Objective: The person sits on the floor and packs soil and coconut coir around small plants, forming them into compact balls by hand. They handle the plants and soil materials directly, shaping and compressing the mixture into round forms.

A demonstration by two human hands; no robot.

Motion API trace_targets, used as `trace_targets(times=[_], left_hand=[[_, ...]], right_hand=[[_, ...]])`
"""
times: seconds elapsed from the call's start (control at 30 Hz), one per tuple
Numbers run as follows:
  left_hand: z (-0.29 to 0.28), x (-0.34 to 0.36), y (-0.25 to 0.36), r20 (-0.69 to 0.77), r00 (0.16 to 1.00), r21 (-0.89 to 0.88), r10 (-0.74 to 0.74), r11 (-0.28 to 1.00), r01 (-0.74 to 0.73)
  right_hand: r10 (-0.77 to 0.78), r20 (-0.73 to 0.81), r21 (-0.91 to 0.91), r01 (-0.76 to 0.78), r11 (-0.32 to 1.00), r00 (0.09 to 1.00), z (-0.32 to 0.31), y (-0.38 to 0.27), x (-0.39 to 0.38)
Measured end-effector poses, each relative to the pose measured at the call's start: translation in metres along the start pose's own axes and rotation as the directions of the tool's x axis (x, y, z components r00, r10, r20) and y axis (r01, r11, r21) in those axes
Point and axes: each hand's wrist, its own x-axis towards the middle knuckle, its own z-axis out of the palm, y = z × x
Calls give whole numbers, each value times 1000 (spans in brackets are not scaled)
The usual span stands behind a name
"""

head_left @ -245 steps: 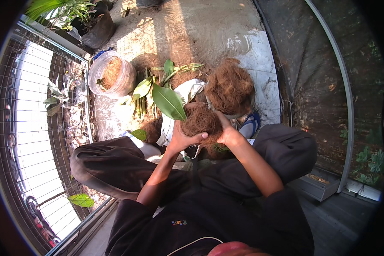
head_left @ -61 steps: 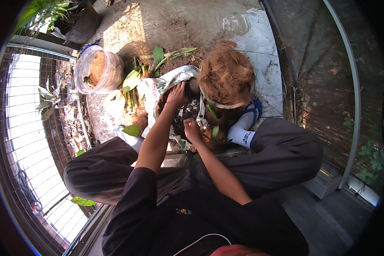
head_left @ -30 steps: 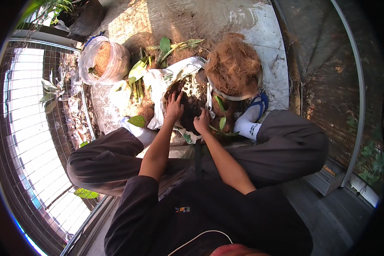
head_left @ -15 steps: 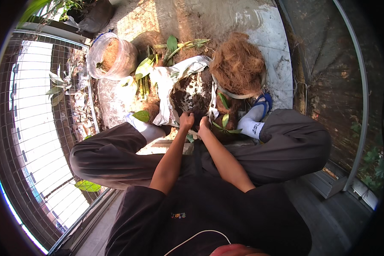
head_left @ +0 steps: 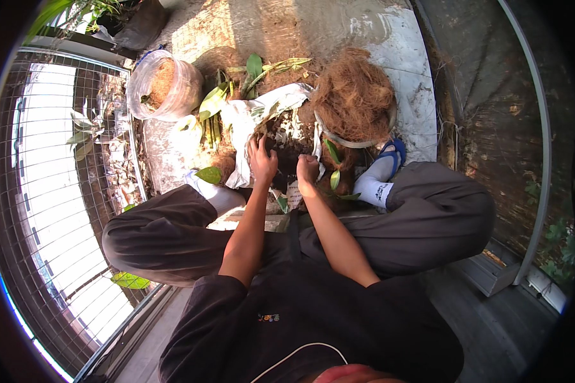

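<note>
A white sack [head_left: 237,122] with rolled-down sides lies open between my legs, dark soil [head_left: 289,142] inside it. Over the soil at the sack's left side is my left hand [head_left: 262,165], its fingers spread and nothing visible in them. My right hand [head_left: 307,170] is curled closed at the sack's near right edge; whatever its fingers hold is hidden. Just right of it, small leafy plants [head_left: 335,180] rise from a brown fibrous clump. A single green leaf [head_left: 209,174] lies left of the sack, by my foot.
Beyond the sack, a round tub heaped with brown coconut fibre [head_left: 354,96] stands to the right. A clear plastic tub [head_left: 188,89] lies tipped at the left, near cut leafy stems [head_left: 212,105]. Wire mesh [head_left: 51,191] borders the left side; a metal-framed panel [head_left: 501,127] borders the right.
My hands have moved apart from the sack's near edge. The left went forward and left, its fingers spreading; the right shifted slightly forward and stays curled.
</note>
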Motion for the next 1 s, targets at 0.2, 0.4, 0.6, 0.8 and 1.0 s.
trace_targets(times=[0.2, 0.4, 0.6, 0.8, 1.0], left_hand=[[12, 20, -38, 318, 948, -4, -25, 1000, 28], [15, 5, -43, 260, 957, -270, -128, 942, 200], [7, 9, -26, 267, 936, -200, -228, 937, 286], [18, 4, -33, 232, 948, -275, -217, 920, 278], [32, 18, -38, 336, 893, -642, -299, 621, 450]], right_hand=[[-319, -169, -33, 318, 947, 932, -1, 7, 18], [-395, -139, -135, 378, 916, 908, -4, 11, 13], [-281, -58, -85, 276, 957, 958, -3, 4, 10], [-351, -41, 10, 352, 936, 935, -2, 5, 8], [-258, -12, 49, 258, 965, 966, -5, -4, 4]])
